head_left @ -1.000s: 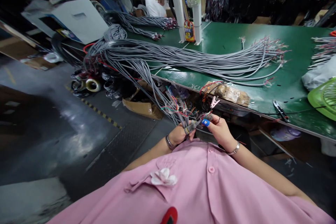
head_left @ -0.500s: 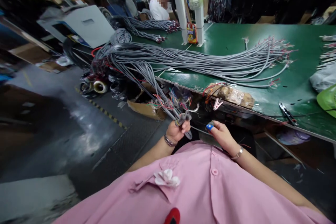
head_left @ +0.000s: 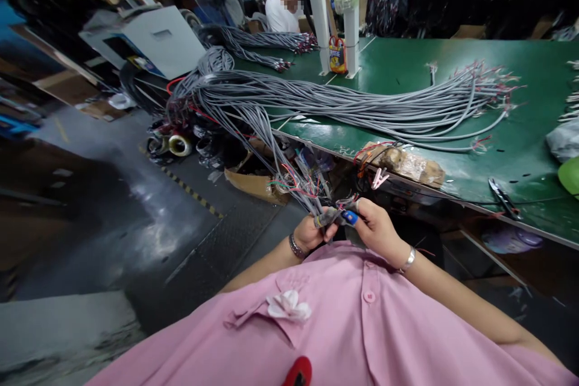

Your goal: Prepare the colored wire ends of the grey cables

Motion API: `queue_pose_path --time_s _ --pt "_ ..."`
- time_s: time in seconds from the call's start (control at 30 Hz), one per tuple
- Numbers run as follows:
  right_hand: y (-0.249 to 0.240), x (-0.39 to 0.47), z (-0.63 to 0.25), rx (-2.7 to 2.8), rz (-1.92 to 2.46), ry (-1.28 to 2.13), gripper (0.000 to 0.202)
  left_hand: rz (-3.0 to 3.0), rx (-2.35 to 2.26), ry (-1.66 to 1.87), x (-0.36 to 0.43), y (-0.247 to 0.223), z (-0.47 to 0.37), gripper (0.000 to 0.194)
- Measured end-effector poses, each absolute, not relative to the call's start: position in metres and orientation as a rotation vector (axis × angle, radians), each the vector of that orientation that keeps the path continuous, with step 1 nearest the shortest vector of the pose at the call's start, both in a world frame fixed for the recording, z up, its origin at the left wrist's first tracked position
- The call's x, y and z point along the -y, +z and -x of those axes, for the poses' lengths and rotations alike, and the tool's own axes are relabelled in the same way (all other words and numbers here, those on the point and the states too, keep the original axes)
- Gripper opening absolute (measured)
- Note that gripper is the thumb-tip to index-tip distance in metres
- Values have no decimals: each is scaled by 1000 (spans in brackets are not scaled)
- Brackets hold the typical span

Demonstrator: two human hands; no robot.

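White machine: big boxy thing (head_left: 165, 42) at the far left, with some black cable piled beside it.
Yellowish spool: down on the floor (head_left: 180, 145), left side, near some dark coils.
Cardboard box: open one (head_left: 253, 184), below the near edge of the bench (head_left: 393, 66).
Gray cables: huge bundle (head_left: 271, 87) lying across the green bench top, reddish stripped ends fanned out toward the right.
Co-worker: person in a white top (head_left: 278, 12) on the far side, beyond the cables.
Held cables: gray bunch (head_left: 311, 200) dropping off the bench's near edge to the left hand, with red, green and white wires splayed around it.
Left hand: closed pretty snugly (head_left: 311, 232) around the held cables, gray wrap on a finger.
Right hand: thumb and fingers pinched together (head_left: 379, 229) on a cable tip (head_left: 346, 200), right up beside the left hand. Blue wrap (head_left: 349, 218) on the thumb.
Pink clip: at the bench's near edge (head_left: 380, 178), just left of a taped-up block (head_left: 409, 167).
Cutters: lying (head_left: 504, 198) near the bench edge, right side.
Green item: only partly in view (head_left: 570, 176), far right, by a plastic bag (head_left: 563, 142).
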State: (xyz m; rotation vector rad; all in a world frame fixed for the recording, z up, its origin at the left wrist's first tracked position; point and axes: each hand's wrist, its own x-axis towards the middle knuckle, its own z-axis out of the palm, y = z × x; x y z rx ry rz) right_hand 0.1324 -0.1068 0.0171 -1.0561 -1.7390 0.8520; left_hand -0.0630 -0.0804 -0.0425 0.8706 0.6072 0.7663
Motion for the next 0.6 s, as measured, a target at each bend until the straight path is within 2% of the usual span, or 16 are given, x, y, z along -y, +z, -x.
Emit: queue_pose_path --time_s 0.13,0.33,0.6 --pt "-3 104 -160 1491 1036 1138 19 -976 -591 726 78 -38 72 51" --pt "-46 99 -195 602 1189 1440 33 -1253 -633 807 64 -18 78 48" --pt "-34 69 -190 633 1046 1625 46 -1371 -742 852 38 -21 47 48"
